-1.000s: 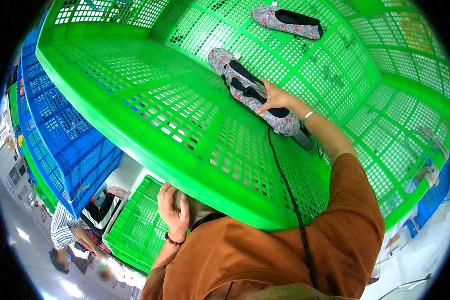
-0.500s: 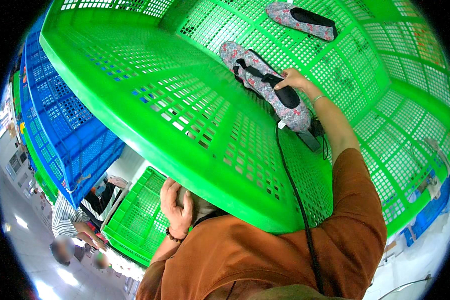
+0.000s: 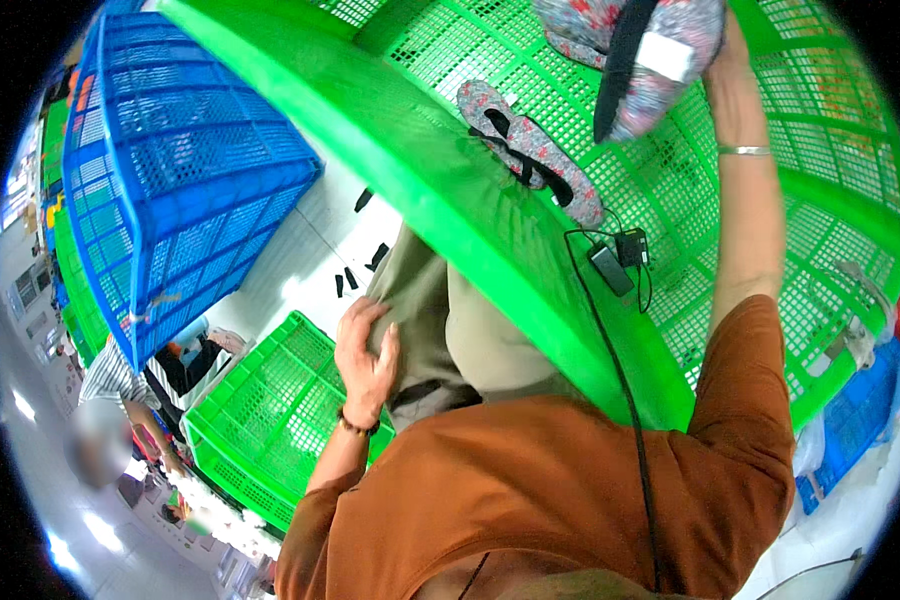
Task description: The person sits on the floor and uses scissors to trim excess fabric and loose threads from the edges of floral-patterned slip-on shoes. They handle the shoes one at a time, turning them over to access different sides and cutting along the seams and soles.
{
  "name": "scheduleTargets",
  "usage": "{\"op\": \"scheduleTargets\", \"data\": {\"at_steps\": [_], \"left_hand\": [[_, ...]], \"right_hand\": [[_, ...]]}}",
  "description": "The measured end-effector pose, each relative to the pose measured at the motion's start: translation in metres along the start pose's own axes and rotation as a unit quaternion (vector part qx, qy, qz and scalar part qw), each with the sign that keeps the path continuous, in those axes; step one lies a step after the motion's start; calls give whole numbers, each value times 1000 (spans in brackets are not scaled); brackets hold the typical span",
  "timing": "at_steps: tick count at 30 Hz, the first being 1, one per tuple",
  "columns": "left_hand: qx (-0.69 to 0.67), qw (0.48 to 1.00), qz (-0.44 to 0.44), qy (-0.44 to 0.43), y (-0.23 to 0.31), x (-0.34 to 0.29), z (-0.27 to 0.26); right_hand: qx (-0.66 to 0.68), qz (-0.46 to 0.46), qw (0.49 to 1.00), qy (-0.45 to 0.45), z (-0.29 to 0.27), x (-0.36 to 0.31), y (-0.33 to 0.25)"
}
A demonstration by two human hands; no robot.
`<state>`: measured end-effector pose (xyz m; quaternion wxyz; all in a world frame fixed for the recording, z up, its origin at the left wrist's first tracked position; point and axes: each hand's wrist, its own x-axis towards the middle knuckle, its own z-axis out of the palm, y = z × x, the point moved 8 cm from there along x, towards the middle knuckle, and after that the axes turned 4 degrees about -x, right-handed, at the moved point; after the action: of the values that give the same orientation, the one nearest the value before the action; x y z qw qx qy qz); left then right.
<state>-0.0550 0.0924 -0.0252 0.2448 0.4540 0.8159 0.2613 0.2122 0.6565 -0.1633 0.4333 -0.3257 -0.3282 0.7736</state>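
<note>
My right hand is raised over a large green plastic crate and is closed on a floral slipper. The slipper is grey with red flowers, black trim and a white label, and it looms large at the top. Most of the fingers are hidden behind it. A second patterned piece shows beside it, cut off by the upper edge. Inside the crate lie more floral slippers with black straps. My left hand hangs by my trousers, fingers apart, holding nothing.
A small black box with a cable lies in the crate near the slippers. Blue crates stand at left, a smaller green crate below them. Dark scraps lie on the floor. A person in a striped top is at far left.
My right hand has lifted a slipper from the crate and brought it up and right, closer to the camera. My left hand, earlier at the crate's rim, now sits apart from it by my trousers.
</note>
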Motion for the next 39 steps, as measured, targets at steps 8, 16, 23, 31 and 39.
{"op": "scheduleTargets", "data": {"at_steps": [8,16,23,31,39], "left_hand": [[-583,790,-80,171,-11,-19,-97],[-321,897,-196,-234,-25,-2,-98],[-130,882,-70,-448,49,-49,27],[-216,859,-26,-463,66,-4,8],[-397,764,-145,-488,42,31,33]], "right_hand": [[-248,-70,925,-277,383,-255,-17],[-410,236,650,-594,401,-440,64],[-316,337,437,-772,290,-390,-11],[-522,136,789,-294,57,-93,162],[-729,225,642,-70,-12,-81,337]]}}
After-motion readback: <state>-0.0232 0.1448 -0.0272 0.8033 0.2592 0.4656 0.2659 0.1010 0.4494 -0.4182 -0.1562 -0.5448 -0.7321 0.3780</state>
